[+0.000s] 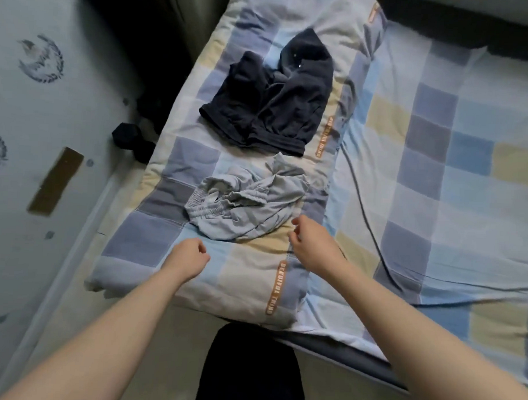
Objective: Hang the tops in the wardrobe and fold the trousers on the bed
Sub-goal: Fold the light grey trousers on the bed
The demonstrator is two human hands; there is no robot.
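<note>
Crumpled light grey trousers point(244, 205) with an elastic waistband lie on the folded checked quilt point(152, 234). Beyond them sits a bunched dark navy garment point(270, 100), also with ribbed bands at its near edge. My left hand point(189, 257) hovers just in front of the grey trousers at their near left, fingers curled and holding nothing. My right hand point(312, 247) is at the trousers' near right edge, fingers loosely bent and apart, with nothing gripped. No wardrobe is in view.
The quilt lies on a bed with a checked sheet point(439, 165) stretching to the right. A black dumbbell point(129, 139) rests on the pale floor at the bed's left side. A brown tape strip point(56, 180) marks the floor. My dark-clad legs point(249, 368) stand at the bed's foot.
</note>
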